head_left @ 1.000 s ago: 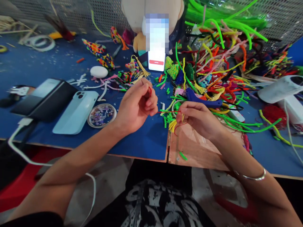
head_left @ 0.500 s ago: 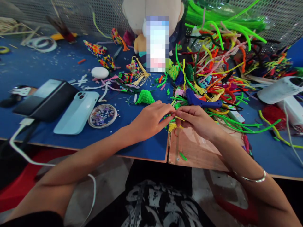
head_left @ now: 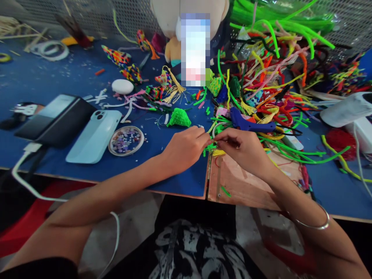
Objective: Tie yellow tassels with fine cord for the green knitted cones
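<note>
My left hand (head_left: 187, 145) is closed in a pinch above the blue table, close to the edge of a wooden board (head_left: 250, 182). Facing it, my right hand (head_left: 244, 151) pinches with thumb and forefinger. The fingertips of both hands nearly meet, and what lies between them is too small to name. Green pipe cleaner pieces (head_left: 209, 148) and yellow thread (head_left: 218, 152) show just under the fingers. A bright green fuzzy cone-shaped piece (head_left: 179, 117) lies beyond my left hand. A blue glue gun (head_left: 251, 123) rests beyond my right hand.
A tangled heap of coloured pipe cleaners (head_left: 270, 77) fills the back right. On the left are a light blue phone (head_left: 93, 139), a round dish of beads (head_left: 127, 141) and a dark folded case (head_left: 55, 120). A blurred-out screen (head_left: 195, 50) stands at the back.
My hands have drawn slightly apart, and my left fingers have curled in more. The yellow strand seen by my right fingertips before is hardly visible now. The view has shifted slightly.
</note>
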